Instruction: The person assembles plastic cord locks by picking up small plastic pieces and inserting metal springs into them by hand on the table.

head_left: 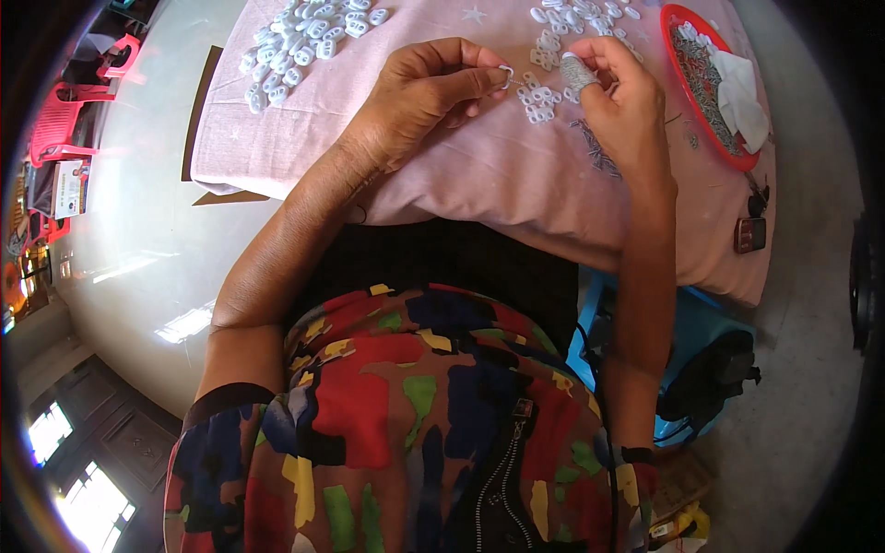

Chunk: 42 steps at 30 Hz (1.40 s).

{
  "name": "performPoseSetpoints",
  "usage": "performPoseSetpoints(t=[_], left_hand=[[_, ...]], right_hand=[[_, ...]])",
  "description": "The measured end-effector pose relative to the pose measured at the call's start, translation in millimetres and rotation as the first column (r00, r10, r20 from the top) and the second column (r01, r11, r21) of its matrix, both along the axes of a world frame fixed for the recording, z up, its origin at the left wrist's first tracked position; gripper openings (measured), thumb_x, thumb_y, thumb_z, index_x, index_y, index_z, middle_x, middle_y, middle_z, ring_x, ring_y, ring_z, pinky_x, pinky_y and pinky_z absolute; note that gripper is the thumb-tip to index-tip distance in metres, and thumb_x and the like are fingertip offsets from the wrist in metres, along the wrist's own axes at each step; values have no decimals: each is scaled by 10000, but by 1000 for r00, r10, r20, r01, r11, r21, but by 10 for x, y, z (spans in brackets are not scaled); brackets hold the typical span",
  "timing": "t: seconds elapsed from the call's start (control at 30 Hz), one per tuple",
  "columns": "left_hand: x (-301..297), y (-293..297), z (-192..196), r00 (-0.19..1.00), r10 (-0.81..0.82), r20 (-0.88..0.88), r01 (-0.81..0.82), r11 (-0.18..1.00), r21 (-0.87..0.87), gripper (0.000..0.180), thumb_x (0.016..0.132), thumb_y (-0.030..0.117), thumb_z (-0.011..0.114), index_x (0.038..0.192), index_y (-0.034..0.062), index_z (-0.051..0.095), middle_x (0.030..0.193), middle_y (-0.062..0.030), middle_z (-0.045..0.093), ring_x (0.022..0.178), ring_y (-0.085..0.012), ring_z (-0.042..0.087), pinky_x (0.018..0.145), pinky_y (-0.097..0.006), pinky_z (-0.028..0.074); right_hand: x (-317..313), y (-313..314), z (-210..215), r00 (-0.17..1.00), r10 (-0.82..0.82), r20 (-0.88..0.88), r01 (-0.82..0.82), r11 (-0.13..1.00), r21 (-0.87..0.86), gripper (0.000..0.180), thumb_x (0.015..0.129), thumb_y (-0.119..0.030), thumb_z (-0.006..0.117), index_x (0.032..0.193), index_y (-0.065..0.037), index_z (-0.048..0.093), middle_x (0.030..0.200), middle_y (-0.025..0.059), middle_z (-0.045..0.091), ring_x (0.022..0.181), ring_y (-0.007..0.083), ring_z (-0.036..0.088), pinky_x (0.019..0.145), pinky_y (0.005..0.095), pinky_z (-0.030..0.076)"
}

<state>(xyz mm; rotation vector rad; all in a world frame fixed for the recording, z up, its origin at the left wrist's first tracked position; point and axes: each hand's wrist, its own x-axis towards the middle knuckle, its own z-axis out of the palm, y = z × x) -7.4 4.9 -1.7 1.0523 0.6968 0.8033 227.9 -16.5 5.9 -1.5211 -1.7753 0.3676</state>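
My left hand (424,97) is closed in a pinch on a small white plastic piece (505,77) above the pink tablecloth. To the right my right hand (622,101) is raised with curled fingers, its thumb wrapped in a greyish covering (578,74). Whatever lies between its fingertips is too small to make out. Between the hands rests a cluster of white plastic pieces (539,103), several showing holes. A little heap of slim metal pieces (595,147) lies beside and partly under my right hand.
A large pile of white oval pieces (300,41) sits at the far left, another (576,17) at the back. On the right, a red tray (673,69) holds many metal pieces and a white cloth (740,97). Nearer lies a small dark device (750,235). A blue stool (687,355) stands below.
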Motion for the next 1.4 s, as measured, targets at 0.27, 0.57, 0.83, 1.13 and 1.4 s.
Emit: performPoseSetpoints(t=[0.27, 0.57, 0.83, 1.13, 1.4], left_hand=[[64, -75, 42, 999, 37, -39, -37, 999, -6, 190, 947, 125, 658, 1120, 48, 675, 892, 26, 656, 730, -22, 544, 647, -145, 424], [115, -98, -60, 999, 42, 21, -43, 997, 68, 164, 948, 96, 653, 1096, 28, 675, 923, -10, 673, 786, -54, 600, 702, -179, 489], [142, -144, -41, 994, 103, 34, -106, 989, 105, 116, 940, 85, 661, 1033, 19, 681, 899, -18, 682, 785, -57, 617, 705, -194, 511], [112, -135, -35, 997, 76, 11, -76, 990, 117, 126, 927, 95, 680, 1032, 26, 688, 886, -15, 682, 783, -54, 615, 706, -190, 507], [120, -121, -61, 996, 77, -39, -70, 985, 156, 131, 925, 81, 677, 1033, 7, 688, 906, -32, 688, 812, -70, 632, 745, -203, 524]], right_hand=[[-223, -317, 194, 831, -26, -556, -109, 972, -208, 329, 855, 63, 507, 1139, 59, 673, 1022, 63, 700, 951, 100, 631, 860, 235, 488], [-343, -441, 116, 732, -54, -679, -112, 974, -199, 286, 881, 60, 530, 1126, 66, 677, 995, 85, 714, 906, 124, 664, 821, 237, 519], [-346, -475, 99, 736, -34, -676, -114, 978, -173, 285, 882, 65, 536, 1125, 56, 685, 998, 88, 714, 896, 115, 661, 797, 235, 526], [-372, -475, 58, 760, 17, -649, -118, 987, -112, 276, 872, 87, 547, 1110, 67, 685, 1015, 82, 711, 941, 110, 651, 862, 232, 509], [-360, -472, 9, 774, 49, -632, -123, 990, -73, 259, 872, 92, 569, 1100, 62, 688, 1026, 84, 712, 945, 110, 650, 864, 232, 507]])
